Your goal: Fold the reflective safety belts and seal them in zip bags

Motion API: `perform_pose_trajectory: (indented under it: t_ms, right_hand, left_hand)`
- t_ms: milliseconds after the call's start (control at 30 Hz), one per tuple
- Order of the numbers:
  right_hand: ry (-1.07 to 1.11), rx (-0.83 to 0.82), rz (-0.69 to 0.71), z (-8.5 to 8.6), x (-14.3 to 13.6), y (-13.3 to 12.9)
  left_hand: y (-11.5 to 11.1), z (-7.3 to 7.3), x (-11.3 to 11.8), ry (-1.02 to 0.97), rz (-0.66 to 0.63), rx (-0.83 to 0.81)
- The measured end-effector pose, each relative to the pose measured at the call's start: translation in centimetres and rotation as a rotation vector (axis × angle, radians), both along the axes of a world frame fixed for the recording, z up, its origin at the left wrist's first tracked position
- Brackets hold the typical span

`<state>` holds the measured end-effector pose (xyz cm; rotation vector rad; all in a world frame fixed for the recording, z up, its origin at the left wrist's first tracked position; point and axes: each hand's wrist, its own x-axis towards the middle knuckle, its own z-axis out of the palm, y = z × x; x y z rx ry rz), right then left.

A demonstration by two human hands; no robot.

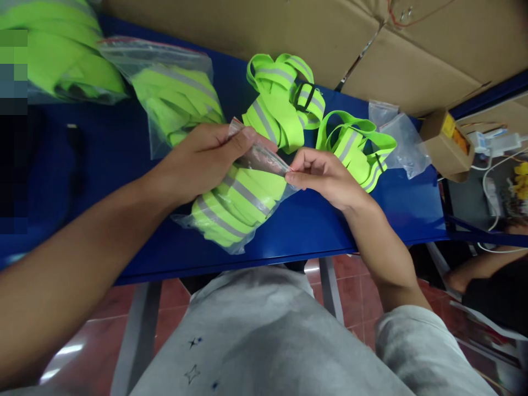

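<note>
Grip: left hand (206, 159) pinches clear bag's (241, 212) mouth at 12 o'clock, right hand (328, 175) at 2 | Bag: 12 o'clock from torso (256, 324), over blue table (313, 231) | Risk: uneven pulling could tear the mouth; bulging straps (258, 183) could force it apart.

We have two strap bundles (289, 126) on our worktop (309, 225), behind the bag (243, 206) nearest us; two more filled bags (177, 99) sit left, a box (441, 146) right.
</note>
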<state>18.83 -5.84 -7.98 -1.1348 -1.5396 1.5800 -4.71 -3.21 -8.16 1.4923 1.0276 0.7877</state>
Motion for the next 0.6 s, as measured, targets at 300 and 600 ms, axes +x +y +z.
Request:
perform_pose_trajectory:
  t_ms: [300,600]
  right_hand:
    - [-0.047,-0.073,0.047,0.3,0.8,0.2]
    - [-0.08,0.065,-0.017,0.0,0.8,0.3]
  left_hand:
    - [0.7,-1.0,-0.3,-0.059,-0.09,0.027]
    - [0.4,-1.7,0.0,-0.084,-0.109,0.032]
